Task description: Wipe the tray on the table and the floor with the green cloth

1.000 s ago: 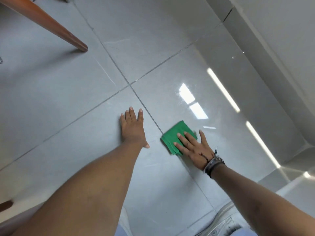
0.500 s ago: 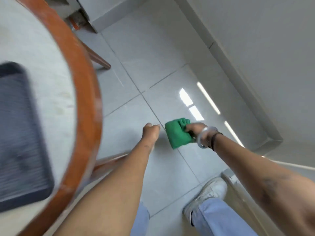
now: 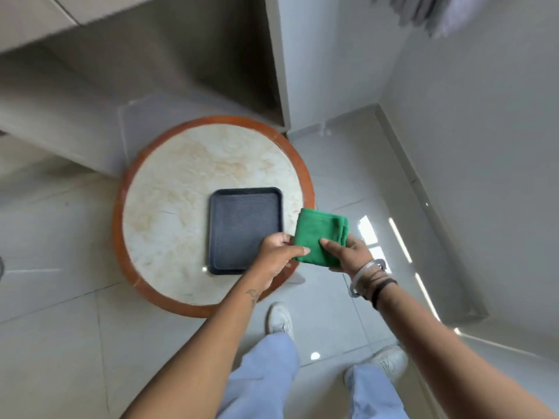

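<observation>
Floor (image 3: 60,343) of glossy grey tiles surrounds a round, wood-rimmed marble surface (image 3: 181,176), wall close at 3 o'clock. Dark tray (image 3: 242,219) lies toward its 4 o'clock edge. Both grips, left hand (image 3: 276,252) and right hand (image 3: 348,252), pinch the folded green cloth (image 3: 317,234) above that edge.

Bright, even daylight fills the frame. Glare patches and long bright streaks shine on the glossy floor (image 3: 378,300) at right. The upper corners smear with motion blur, and straight wall (image 3: 484,146) edges bow from wide-angle distortion.
</observation>
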